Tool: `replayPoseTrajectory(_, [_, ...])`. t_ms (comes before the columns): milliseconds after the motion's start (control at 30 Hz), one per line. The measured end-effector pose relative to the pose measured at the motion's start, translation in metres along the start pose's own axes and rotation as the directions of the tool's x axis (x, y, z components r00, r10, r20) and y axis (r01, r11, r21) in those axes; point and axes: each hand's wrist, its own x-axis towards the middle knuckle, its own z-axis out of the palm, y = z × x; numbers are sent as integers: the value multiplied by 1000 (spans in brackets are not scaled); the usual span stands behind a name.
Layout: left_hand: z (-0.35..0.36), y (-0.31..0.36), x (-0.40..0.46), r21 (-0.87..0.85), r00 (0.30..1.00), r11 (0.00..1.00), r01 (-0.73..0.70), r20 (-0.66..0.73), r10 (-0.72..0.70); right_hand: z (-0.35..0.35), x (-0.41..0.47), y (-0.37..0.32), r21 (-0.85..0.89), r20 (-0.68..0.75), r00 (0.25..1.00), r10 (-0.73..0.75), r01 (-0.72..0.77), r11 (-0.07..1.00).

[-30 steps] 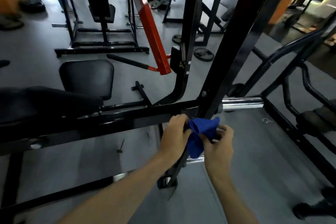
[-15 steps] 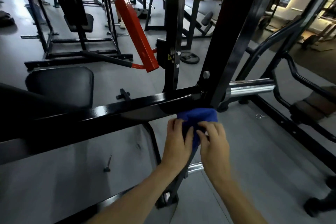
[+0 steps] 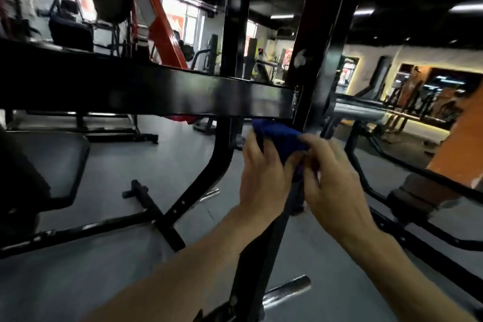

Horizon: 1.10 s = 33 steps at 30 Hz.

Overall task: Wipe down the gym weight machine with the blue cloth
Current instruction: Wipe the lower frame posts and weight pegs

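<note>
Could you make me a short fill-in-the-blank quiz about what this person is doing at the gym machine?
1. Both hands, the left hand and the right hand, hold a cloth coloured ____.
2. The cloth sits just ____ the black crossbar.
3. The slanted beam behind the crossbar is coloured ____.
4. The shiny metal bar lies on the ____.

Missing words: blue; below; red; floor
</note>
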Motion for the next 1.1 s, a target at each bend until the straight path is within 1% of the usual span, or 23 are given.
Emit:
replayPoseTrajectory(33, [3, 0, 5, 18, 1000, 1000, -11, -19, 11, -4, 8, 2, -213, -43, 987, -154, 142, 967])
replayPoseTrajectory(67, [8, -3, 13, 40, 999, 999, -25, -20, 26, -9, 19, 4, -405, -23, 956, -292, 259, 877])
replayPoseTrajectory(100, [13, -4, 21, 53, 999, 998, -40, 3, 40, -14, 30, 5, -544, 62, 933, -356, 331, 771])
replayPoseTrajectory(133, [20, -6, 28, 37, 998, 998, -55, 14, 55, -16, 39, 6, -636, 164, 919, -358, 376, 674])
replayPoseTrajectory(167, [25, -7, 33, -7, 998, 998, -56, -1, 56, -17, 44, 7, -694, 247, 911, -330, 404, 596])
replayPoseTrajectory(233, [33, -7, 34, -75, 997, 996, -50, -62, 46, -12, 42, 13, -767, 316, 908, -275, 415, 490])
replayPoseTrajectory(267, [35, -7, 28, -59, 995, 997, -56, -82, 51, -10, 40, 16, -786, 325, 911, -252, 409, 463])
replayPoseTrajectory(300, [38, -8, 22, -19, 993, 998, -63, -97, 61, -9, 37, 17, -793, 329, 916, -229, 400, 459])
replayPoseTrajectory(333, [38, -12, 12, 23, 992, 998, -60, -108, 62, -8, 35, 15, -779, 333, 917, -222, 400, 483])
replayPoseTrajectory(433, [42, -35, -26, 156, 992, 988, -21, -118, 40, -2, 33, 7, -671, 306, 924, -230, 381, 636])
replayPoseTrajectory(467, [43, -42, -36, 192, 996, 981, -8, -91, 26, 0, 32, 6, -640, 296, 926, -232, 373, 672])
replayPoseTrajectory(500, [42, -45, -41, 207, 998, 978, 5, -62, 9, 2, 31, 5, -624, 289, 928, -235, 369, 688])
replayPoseTrajectory(533, [40, -45, -39, 211, 998, 977, 9, -70, 6, 2, 31, 4, -620, 287, 928, -237, 368, 692])
replayPoseTrajectory(600, [30, -29, -18, 105, 999, 994, 37, -12, -36, 0, 33, 4, -644, 299, 926, -229, 373, 668])
replayPoseTrajectory(633, [26, -20, -5, 62, 999, 997, 37, 32, -39, -1, 34, 3, -664, 316, 923, -217, 379, 645])
replayPoseTrajectory(667, [22, -12, 7, 16, 999, 1000, 22, 38, -23, -2, 34, 3, -684, 326, 921, -212, 385, 620])
replayPoseTrajectory(767, [24, -4, 18, -62, 998, 998, -28, -52, 25, -2, 32, 7, -709, 342, 913, -223, 407, 576])
replayPoseTrajectory(867, [41, -24, -1, -32, 986, 999, -38, -162, 32, 0, 34, 11, -720, 351, 906, -236, 422, 550])
replayPoseTrajectory(933, [54, -46, -29, -14, 980, 1000, -18, -199, 15, 0, 31, 10, -720, 364, 900, -241, 436, 540])
replayPoseTrajectory(1000, [63, -69, -63, -34, 986, 999, 8, -165, -13, -1, 24, 13, -720, 402, 879, -255, 476, 505])
replayPoseTrajectory(1100, [70, -93, -93, 13, 994, 999, 29, -109, -28, -7, 16, 22, -734, 500, 811, -305, 583, 349])
